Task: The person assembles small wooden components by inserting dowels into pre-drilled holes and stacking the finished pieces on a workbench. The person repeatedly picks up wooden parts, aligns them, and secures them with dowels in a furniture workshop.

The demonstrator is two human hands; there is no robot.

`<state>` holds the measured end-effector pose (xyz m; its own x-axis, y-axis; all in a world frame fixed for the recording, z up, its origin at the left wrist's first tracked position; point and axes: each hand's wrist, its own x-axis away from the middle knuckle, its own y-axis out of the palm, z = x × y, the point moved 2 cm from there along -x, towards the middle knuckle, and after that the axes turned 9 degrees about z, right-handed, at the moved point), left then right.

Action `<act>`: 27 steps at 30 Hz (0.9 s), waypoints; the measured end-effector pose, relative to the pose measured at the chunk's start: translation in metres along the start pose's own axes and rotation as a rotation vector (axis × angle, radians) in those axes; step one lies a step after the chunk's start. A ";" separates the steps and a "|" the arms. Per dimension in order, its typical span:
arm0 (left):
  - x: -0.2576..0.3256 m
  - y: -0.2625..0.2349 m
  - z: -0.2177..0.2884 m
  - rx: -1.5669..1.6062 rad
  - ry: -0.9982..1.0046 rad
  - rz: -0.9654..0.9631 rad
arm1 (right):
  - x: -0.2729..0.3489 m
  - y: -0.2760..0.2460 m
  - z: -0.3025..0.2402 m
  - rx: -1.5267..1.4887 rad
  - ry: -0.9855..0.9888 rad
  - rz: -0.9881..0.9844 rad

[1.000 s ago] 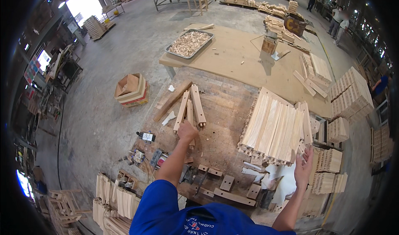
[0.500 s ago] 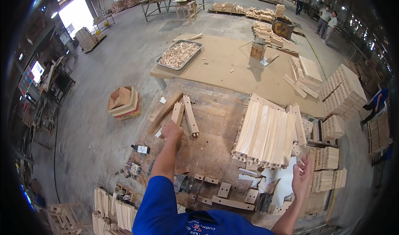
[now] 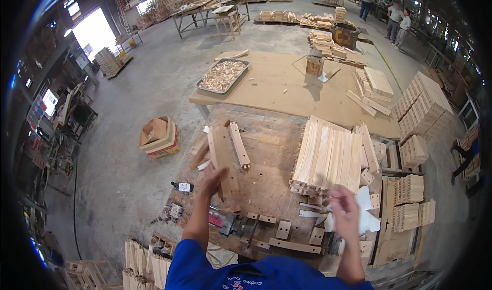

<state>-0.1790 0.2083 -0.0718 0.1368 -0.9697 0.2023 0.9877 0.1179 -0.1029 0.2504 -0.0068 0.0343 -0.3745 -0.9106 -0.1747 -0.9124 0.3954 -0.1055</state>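
Observation:
My left hand point(image 3: 211, 180) is closed round the near end of a wooden rail point(image 3: 222, 154), which is smeared by motion and tilted above the worktable point(image 3: 266, 172). Just right of it lies another narrow wooden piece point(image 3: 239, 145) with holes. A darker wooden bar point(image 3: 199, 155) is partly hidden on the left. My right hand point(image 3: 344, 208) hovers at the near edge of a large stack of pale slats point(image 3: 328, 156), its fingers curled together. What they pinch, if anything, is too small and blurred to name. White paper sheets point(image 3: 366, 218) lie beside that wrist.
A tray of dowels point(image 3: 224, 75) stands on the farther table point(image 3: 287, 69). A cardboard box point(image 3: 160, 137) sits on the floor at left. Along the near table edge are a metal clamp point(image 3: 225, 223) and drilled wooden blocks point(image 3: 283, 229). Stacked wood point(image 3: 423, 105) rises at right.
My left hand has lifted the rail off the table and drawn it nearer. My right hand has moved left, from beside the stack to its near edge, and its fingers have curled in.

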 end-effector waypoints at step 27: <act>0.215 0.111 -0.019 0.738 -0.209 -0.244 | 0.061 0.141 0.037 -0.566 0.670 -0.377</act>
<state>-0.0416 0.0086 -0.0581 -0.1500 -0.9350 0.3214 0.7772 0.0894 0.6228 0.1054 -0.0021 -0.0278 0.1040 -0.9151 0.3896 -0.8710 0.1053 0.4798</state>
